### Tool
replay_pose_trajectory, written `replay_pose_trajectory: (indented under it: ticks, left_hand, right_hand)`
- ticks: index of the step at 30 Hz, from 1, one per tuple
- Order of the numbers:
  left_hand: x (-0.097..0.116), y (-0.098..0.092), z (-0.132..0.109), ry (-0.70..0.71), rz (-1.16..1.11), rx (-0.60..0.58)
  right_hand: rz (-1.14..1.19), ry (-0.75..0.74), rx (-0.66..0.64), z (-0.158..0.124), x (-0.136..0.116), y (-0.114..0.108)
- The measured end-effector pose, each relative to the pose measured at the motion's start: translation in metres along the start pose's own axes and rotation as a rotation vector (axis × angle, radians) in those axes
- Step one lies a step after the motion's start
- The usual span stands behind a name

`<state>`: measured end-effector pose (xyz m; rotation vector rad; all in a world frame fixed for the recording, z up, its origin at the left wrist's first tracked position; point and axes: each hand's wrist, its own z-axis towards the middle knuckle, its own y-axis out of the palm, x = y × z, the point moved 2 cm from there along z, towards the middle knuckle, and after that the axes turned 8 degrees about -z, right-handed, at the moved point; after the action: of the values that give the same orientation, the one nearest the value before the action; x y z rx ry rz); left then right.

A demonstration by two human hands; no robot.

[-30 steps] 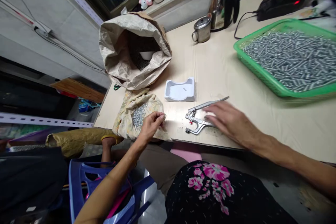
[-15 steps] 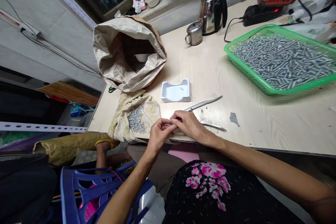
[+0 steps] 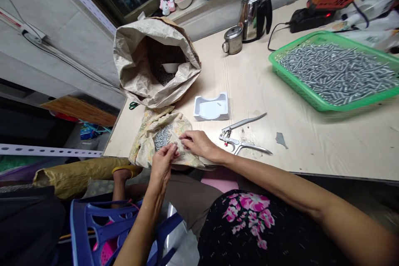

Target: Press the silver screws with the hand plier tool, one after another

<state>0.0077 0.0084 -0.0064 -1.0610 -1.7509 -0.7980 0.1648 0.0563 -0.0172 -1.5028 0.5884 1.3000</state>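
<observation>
My left hand (image 3: 163,158) is at the near edge of the table (image 3: 311,153), close to its near left corner. Its fingers are curled and their tips drawn together over the patterned cloth (image 3: 146,149) that lies bunched there. The tips are too small and too close for me to tell whether they have a piece pinched between them. My right hand (image 3: 197,143) comes in from the right and lies low on the same cloth, fingers stretched towards the left hand so that the fingertips of both nearly meet. I cannot tell whether this one grips a fold or only presses on it. Just beyond my fingertips, in the hollow of the cloth, is a heap of small metal pieces (image 3: 162,136). To the right of my right hand, near the edge, a pair of metal pliers (image 3: 240,143) lies flat with its handles spread, and a grey scrap (image 3: 280,138) sits a little further right. Behind the cloth is a shallow white tray (image 3: 212,108), apart from it. At the left edge a big paper sack (image 3: 137,70) stands open with a white cup down inside it, and green scissor handles (image 3: 133,105) peep out at its foot. Towards the far edge stand a steel mug (image 3: 233,40) and a kettle (image 3: 255,6), side by side. On the right side a green basket (image 3: 299,91) is full of more metal pieces.
</observation>
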Motion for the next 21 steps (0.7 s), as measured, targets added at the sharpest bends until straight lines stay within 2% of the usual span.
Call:
replay_pose_trajectory:
  ticks: [2, 5, 8, 12, 16, 21]
  left_hand:
    - [0.006, -0.004, -0.002, 0.120, 0.067, 0.054]
    - [0.003, 0.008, -0.014, 0.155, 0.212, -0.065]
    - [-0.008, 0.037, -0.028, 0.086, 0.280, -0.241]
    - [-0.026, 0.080, -0.032, -0.003, 0.324, -0.417]
    - [-0.041, 0.106, -0.019, -0.042, 0.428, -0.513]
    - [-0.049, 0.116, -0.007, -0.117, 0.539, -0.515]
  right_hand:
    - [-0.073, -0.091, 0.038, 0.001, -0.012, -0.010]
    - [-0.360, -0.275, 0.090, -0.022, -0.022, -0.041]
    - [-0.686, -0.247, 0.127, -0.065, -0.005, -0.079]
    - [-0.957, -0.097, 0.150, -0.123, 0.040, -0.118]
    - [-1.023, -0.054, 0.129, -0.154, 0.069, -0.128]
    - [-0.995, -0.047, 0.172, -0.158, 0.072, -0.126]
